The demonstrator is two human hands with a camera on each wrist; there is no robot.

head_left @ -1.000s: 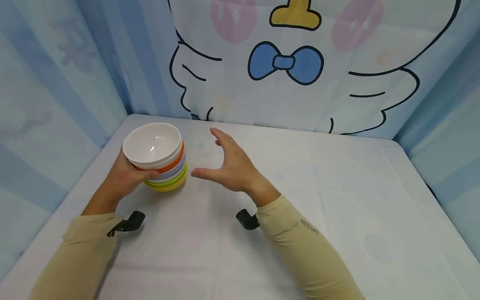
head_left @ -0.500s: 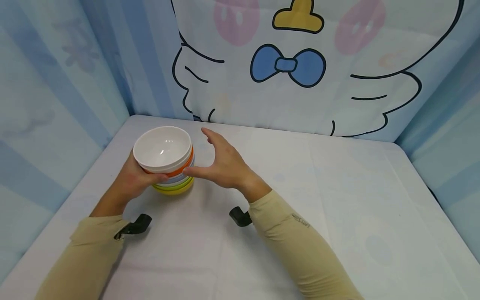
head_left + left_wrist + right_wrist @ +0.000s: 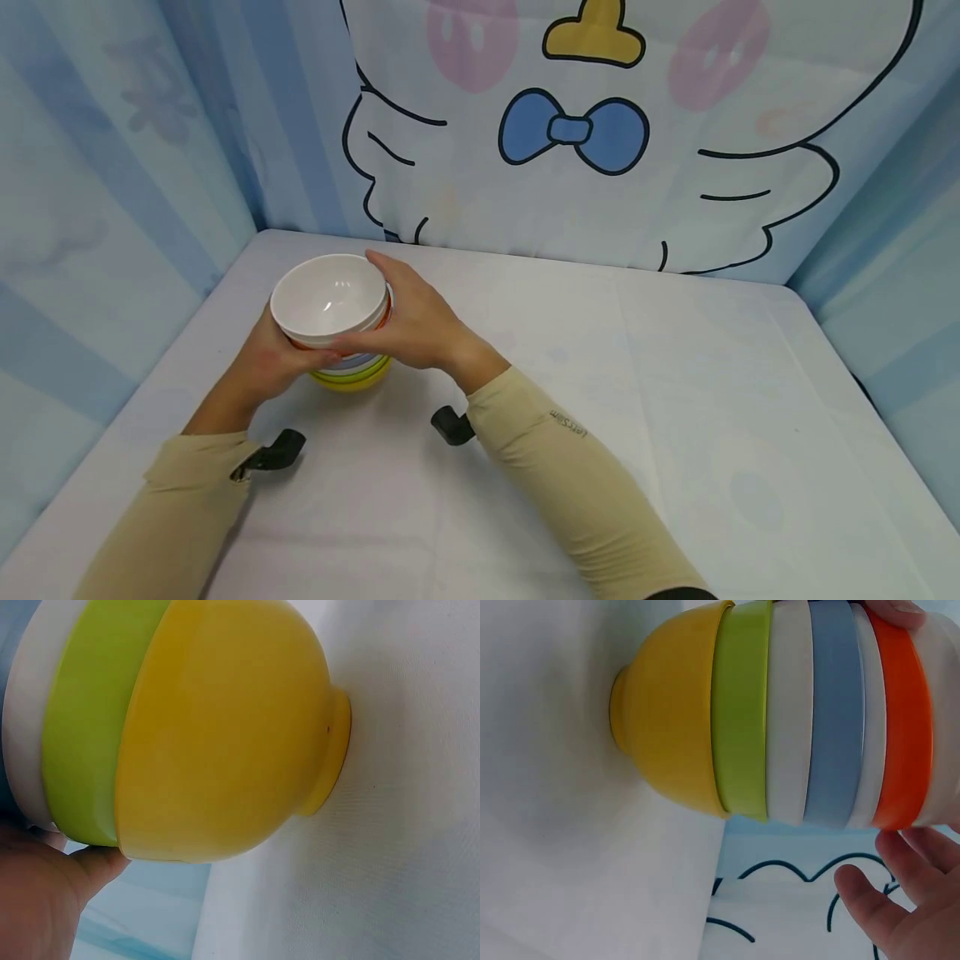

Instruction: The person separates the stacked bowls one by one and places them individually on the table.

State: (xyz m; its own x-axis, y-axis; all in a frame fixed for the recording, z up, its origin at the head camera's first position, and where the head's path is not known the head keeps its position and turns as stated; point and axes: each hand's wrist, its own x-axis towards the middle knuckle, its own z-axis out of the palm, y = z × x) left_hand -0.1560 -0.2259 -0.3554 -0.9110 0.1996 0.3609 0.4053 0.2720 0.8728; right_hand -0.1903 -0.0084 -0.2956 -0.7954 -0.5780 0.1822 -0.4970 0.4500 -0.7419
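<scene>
Nested bowls form an upright stack (image 3: 835, 712) at the left of the table, with a white bowl (image 3: 327, 296) on top. Below it come an orange bowl (image 3: 904, 720), white and grey-blue ones, a green bowl (image 3: 739, 712) and the yellow bowl (image 3: 232, 727) at the bottom. From the left side my left hand (image 3: 272, 358) grips the stack, thumb across the front. My right hand (image 3: 416, 321) holds the upper bowls from the right, thumb in front and fingers behind the rim. In the right wrist view its fingertips lie at the orange bowl's edge.
A white cloth covers the table (image 3: 600, 467). Blue striped curtains (image 3: 97, 167) hang along the sides, and a cartoon-printed cloth (image 3: 570, 208) hangs behind. Black wrist-mounted pieces (image 3: 279, 450) stick out from both sleeves.
My right hand has moved left from beside the stack and come round the upper bowls. The left hand and stack shifted slightly right in the view, then stayed almost still.
</scene>
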